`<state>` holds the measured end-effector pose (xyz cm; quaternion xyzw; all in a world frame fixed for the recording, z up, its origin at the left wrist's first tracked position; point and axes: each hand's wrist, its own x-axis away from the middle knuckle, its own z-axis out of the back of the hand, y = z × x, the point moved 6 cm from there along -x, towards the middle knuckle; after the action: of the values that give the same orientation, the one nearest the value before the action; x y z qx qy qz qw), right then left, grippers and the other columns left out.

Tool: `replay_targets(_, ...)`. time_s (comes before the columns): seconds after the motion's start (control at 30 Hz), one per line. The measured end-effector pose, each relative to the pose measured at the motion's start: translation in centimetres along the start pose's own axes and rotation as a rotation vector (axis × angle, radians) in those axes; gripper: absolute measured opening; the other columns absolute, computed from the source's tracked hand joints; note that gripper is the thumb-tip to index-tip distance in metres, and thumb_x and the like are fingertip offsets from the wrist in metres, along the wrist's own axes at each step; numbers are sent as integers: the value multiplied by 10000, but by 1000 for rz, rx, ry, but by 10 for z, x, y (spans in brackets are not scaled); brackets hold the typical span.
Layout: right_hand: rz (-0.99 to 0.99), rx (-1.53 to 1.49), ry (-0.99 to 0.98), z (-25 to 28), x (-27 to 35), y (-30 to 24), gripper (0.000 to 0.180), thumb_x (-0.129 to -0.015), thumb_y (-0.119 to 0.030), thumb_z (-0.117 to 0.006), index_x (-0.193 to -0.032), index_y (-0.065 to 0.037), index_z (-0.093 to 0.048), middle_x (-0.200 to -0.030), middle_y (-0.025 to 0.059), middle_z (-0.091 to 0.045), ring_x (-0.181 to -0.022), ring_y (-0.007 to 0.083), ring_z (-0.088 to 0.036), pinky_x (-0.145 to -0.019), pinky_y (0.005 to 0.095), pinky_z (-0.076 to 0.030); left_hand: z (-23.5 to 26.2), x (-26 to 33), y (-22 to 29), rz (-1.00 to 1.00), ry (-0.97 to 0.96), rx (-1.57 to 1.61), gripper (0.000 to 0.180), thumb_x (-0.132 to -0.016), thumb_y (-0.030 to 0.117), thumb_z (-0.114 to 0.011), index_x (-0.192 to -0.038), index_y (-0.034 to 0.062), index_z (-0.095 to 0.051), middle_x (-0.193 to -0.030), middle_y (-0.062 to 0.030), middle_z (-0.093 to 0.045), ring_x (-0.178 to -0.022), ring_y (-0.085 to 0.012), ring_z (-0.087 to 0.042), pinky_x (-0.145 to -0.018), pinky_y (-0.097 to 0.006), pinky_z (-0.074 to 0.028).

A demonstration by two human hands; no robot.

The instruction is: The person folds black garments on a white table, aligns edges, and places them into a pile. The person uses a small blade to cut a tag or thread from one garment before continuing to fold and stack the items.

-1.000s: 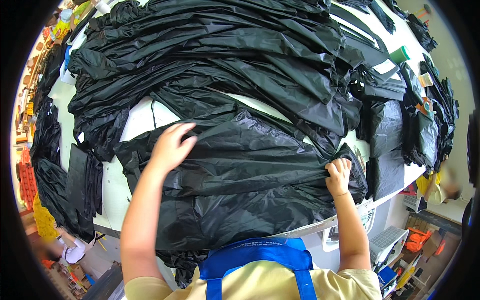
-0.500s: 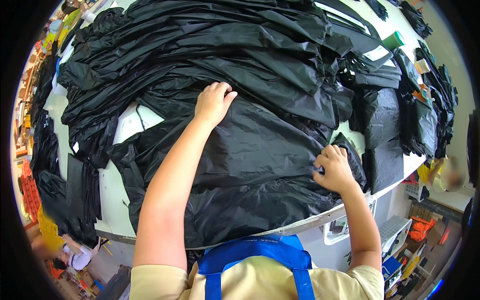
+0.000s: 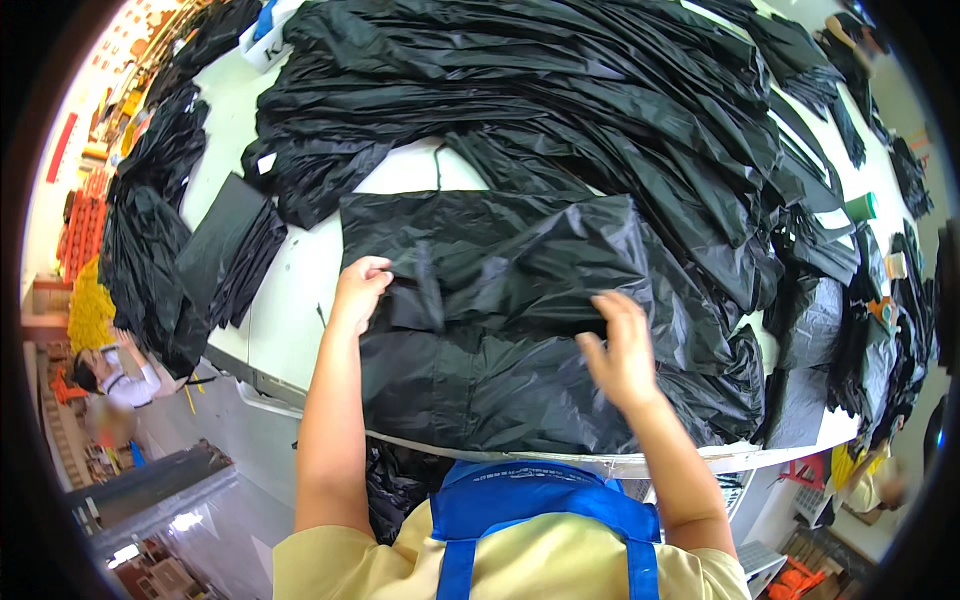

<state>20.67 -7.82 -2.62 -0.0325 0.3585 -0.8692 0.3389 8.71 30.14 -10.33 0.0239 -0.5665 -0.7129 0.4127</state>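
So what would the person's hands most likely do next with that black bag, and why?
Probably press the right hand down and smooth the folded black bag flat. The left hand already pins the bag's left edge against the white table, while the right hovers above its wrinkled, puffed-up middle.

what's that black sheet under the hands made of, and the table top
The black sheet looks like thin plastic film, probably a bag: glossy highlights and fine sharp crinkles, folding limply under the left hand and right hand. The table looks like a smooth white laminate or painted board with a matte, even surface; which of these is unclear.
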Motion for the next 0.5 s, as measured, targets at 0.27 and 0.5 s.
replay_targets(0.27, -366, -485, -31, -144, -53, -60, 573, -853, -165, -670, -1311, 53, -404, -1124, 242, -595, -1046, 306, -600, -925, 356, -458, -59, 121, 56, -422, -245, 153, 71, -833, 10, -625, -901, 20, -642, -788, 11, -599, -686, -46, -521, -637, -192, -418)
replay_targets(0.5, -281, -807, -107, -40, -9, -76, 180, -913, -64, -578, -1068, 20, -541, -831, 59, -666, -767, 76, -581, -697, 228, -453, -30, 215, 143, -675, -71, -334, 354, -784, 52, -687, -1130, 34, -612, -964, -90, -618, -826, -148, -601, -763, -267, -482)
